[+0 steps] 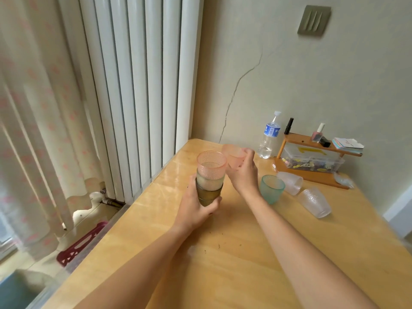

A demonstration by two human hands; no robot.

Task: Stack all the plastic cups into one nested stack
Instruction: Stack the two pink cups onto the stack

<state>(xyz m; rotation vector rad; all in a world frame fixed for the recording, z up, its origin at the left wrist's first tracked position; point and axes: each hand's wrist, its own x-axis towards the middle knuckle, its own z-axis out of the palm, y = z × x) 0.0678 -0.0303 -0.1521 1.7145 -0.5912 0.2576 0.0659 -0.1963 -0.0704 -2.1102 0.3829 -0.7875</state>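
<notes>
While left hand [198,210] clasps nested stack [210,178], right hand [243,172] pinches pink cup [234,156], open tabletop [234,253] nearer, far table edge close.

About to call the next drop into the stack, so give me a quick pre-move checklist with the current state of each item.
1. Stack steadied: ok, left hand wraps its lower cups.
2. Top of stack open: ok, the pink top cup's mouth is clear.
3. Next cup in hand: ok, right hand holds a pink cup beside the stack's rim.
4. Held cup aligned over the stack: not ok, it sits to the right, tilted.
5. Cups left: green cup upright, two clear cups on their sides.
6. Stack resting on table: cannot tell.
</notes>
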